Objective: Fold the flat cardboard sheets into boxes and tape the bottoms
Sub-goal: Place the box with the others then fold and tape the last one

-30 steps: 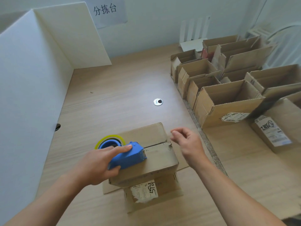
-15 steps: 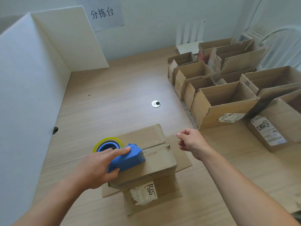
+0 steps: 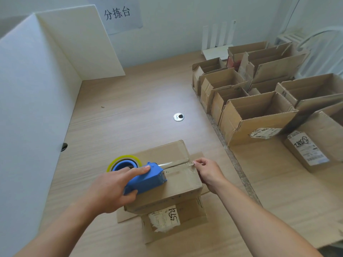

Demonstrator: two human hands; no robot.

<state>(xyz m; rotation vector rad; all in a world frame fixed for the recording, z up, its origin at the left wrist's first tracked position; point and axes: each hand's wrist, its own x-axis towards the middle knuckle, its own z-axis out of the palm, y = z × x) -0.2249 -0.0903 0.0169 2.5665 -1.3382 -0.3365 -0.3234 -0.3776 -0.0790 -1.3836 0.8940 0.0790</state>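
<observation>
Head view: left fingers (image 3: 137, 170) grip tape dispenser (image 3: 148, 179) atop box (image 3: 181, 184); right fingers (image 3: 199, 162) pinch tape end (image 3: 191, 164).

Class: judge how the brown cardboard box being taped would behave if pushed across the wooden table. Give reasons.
Probably light: the brown cardboard box looks hollow, standing on splayed flaps. It would likely slide easily on the smooth wooden table. Its top may flex, as only clear tape bridges the seam.
</observation>
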